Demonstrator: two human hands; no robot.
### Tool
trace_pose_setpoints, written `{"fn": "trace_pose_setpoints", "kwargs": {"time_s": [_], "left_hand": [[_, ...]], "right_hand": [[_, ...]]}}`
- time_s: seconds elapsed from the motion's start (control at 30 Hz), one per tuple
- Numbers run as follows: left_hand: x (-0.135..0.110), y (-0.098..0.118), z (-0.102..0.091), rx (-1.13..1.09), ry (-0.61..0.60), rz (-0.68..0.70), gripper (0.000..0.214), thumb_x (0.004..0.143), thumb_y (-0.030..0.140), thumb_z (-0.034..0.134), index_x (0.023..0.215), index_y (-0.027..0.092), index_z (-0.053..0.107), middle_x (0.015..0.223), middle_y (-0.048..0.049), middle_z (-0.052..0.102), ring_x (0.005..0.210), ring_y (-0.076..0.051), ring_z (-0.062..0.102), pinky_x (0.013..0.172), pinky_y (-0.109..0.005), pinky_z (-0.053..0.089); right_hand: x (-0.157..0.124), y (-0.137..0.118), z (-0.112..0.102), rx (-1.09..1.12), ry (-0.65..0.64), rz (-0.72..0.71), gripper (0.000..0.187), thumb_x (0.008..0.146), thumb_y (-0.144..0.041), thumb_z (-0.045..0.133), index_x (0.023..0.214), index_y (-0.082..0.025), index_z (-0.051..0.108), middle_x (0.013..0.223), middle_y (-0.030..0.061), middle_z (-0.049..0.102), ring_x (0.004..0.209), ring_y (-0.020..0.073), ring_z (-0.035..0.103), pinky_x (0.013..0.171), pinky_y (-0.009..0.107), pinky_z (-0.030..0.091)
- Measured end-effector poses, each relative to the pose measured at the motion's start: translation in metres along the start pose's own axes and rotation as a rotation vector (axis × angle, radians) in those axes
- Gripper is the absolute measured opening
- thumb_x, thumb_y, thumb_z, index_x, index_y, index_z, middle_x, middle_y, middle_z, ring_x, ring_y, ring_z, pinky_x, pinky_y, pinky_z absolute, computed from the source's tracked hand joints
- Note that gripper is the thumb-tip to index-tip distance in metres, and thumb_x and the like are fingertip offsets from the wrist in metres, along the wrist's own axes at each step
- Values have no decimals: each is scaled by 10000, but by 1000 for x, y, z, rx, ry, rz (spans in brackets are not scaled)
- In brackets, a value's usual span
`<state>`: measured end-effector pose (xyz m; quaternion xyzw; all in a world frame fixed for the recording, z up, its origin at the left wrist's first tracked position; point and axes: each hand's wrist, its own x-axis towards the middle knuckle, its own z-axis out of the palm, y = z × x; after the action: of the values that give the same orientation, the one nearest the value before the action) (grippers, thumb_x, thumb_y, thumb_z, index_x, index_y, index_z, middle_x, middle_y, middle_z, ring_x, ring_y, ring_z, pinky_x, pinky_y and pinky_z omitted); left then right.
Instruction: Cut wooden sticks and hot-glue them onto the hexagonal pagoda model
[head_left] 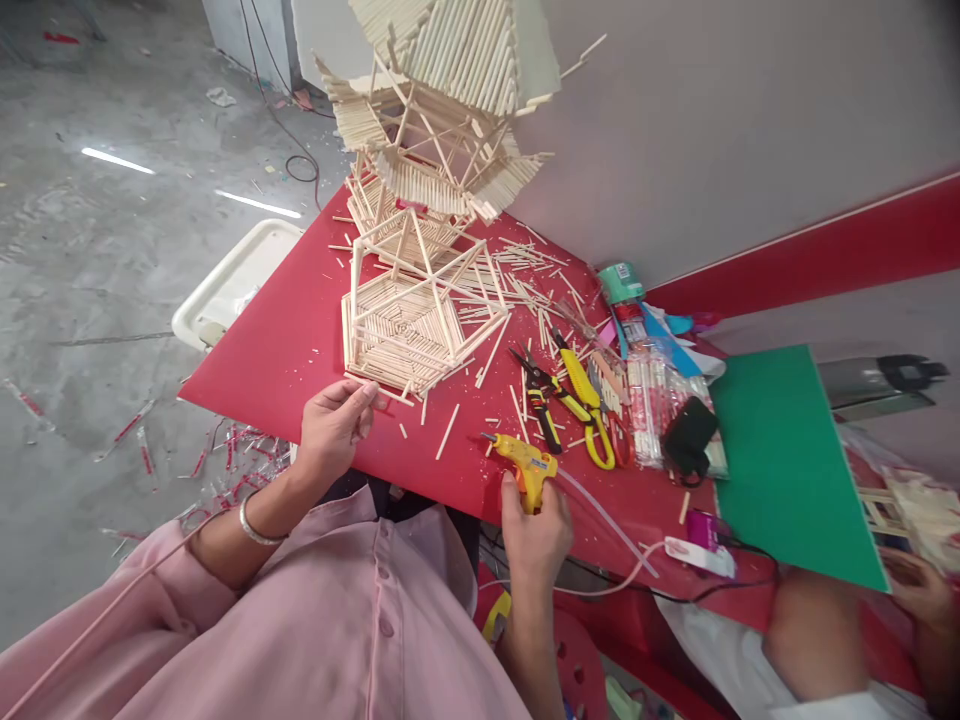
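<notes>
My right hand [537, 535] is wrapped around the handle of a yellow hot glue gun [525, 460], its nozzle pointing left and a clear glue stick trailing from its back. My left hand [335, 425] is closed in a pinch at the near-left edge of a hexagonal wooden-stick frame [405, 335]. A thin pale wooden stick [396, 396] runs right from those fingertips, close along the frame's edge; the fingers partly hide it. Behind the frame rises a tiered model [442, 160] of the same sticks, with slatted roofs.
Loose sticks [525, 255] litter the red table [277, 320]. Black-and-yellow pliers [544, 390] and yellow-handled cutters [589, 400] lie right of the frame. Beyond are packed sticks [652, 400], a black object [690, 437], a green board [787, 460], and a power strip [701, 557]. Another person's hand [919, 590] is far right.
</notes>
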<state>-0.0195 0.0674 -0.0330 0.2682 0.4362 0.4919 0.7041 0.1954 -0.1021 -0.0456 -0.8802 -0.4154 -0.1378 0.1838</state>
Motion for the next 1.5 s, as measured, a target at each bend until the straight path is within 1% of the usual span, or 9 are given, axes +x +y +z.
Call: {"fn": "trace_pose_setpoints", "kwargs": {"time_s": [0.17, 0.33, 0.47, 0.6, 0.77, 0.97, 1.17, 1.37, 1.5], "left_hand": [[0, 1, 2, 1, 5, -19, 304, 674, 403, 815, 654, 152, 645, 589, -9, 651, 363, -34, 384, 352, -199, 236], [2, 0, 2, 15, 8, -23, 314, 670, 421, 818, 647, 150, 659, 603, -14, 657, 373, -32, 392, 357, -200, 225], [3, 2, 3, 41, 9, -31, 339, 677, 440, 817, 622, 149, 652, 592, -13, 645, 374, -30, 384, 359, -204, 225], [3, 2, 5, 34, 16, -23, 345, 664, 442, 832, 625, 150, 654, 587, -7, 641, 377, -29, 390, 368, -198, 252], [5, 0, 6, 32, 22, -34, 350, 654, 440, 846, 620, 149, 655, 576, -9, 646, 373, -28, 388, 372, -197, 253], [5, 3, 7, 34, 14, -45, 350, 659, 430, 847, 611, 140, 656, 540, 3, 616, 375, -27, 387, 386, -195, 267], [4, 6, 9, 43, 23, -51, 347, 681, 421, 836, 615, 136, 649, 493, 21, 567, 374, -30, 376, 397, -196, 260], [4, 8, 10, 53, 16, -54, 337, 696, 406, 828, 606, 136, 648, 438, 41, 503, 375, -33, 365, 404, -199, 252], [4, 8, 10, 53, 22, -50, 337, 687, 406, 832, 609, 134, 648, 475, 27, 545, 376, -30, 369, 403, -201, 265]], "right_hand": [[-2, -11, 3, -149, 5, -79, 600, 927, -642, 431, 934, -106, 700, 787, 123, 665, 712, 246, 602, 606, 317, 400], [0, -19, -11, -190, 98, -143, 552, 854, -620, 618, 1028, -107, 723, 862, 143, 681, 782, 263, 603, 660, 338, 421], [8, -36, -18, 77, 162, -206, 276, 896, -390, 672, 1004, -141, 728, 867, 109, 712, 777, 213, 642, 706, 320, 493], [12, -74, -5, 476, 24, -279, 147, 938, -265, 618, 986, -161, 710, 826, 58, 727, 697, 136, 661, 669, 250, 538], [15, -114, 22, 768, -141, -114, 256, 954, -335, 573, 1097, -159, 692, 881, 70, 726, 746, 141, 678, 691, 257, 564], [17, -133, 39, 982, -217, 75, 308, 920, -398, 618, 1094, -156, 699, 889, 74, 721, 765, 157, 678, 700, 273, 567], [15, -137, 47, 1071, -198, 113, 248, 914, -386, 636, 1028, -178, 709, 879, 56, 709, 762, 152, 661, 696, 270, 552], [19, -140, 48, 1068, -197, 44, 206, 912, -367, 644, 988, -193, 722, 865, 42, 702, 750, 145, 645, 664, 254, 528], [22, -140, 48, 1058, -177, 13, 172, 924, -336, 634, 955, -193, 724, 850, 34, 707, 744, 136, 647, 661, 242, 522]]}}
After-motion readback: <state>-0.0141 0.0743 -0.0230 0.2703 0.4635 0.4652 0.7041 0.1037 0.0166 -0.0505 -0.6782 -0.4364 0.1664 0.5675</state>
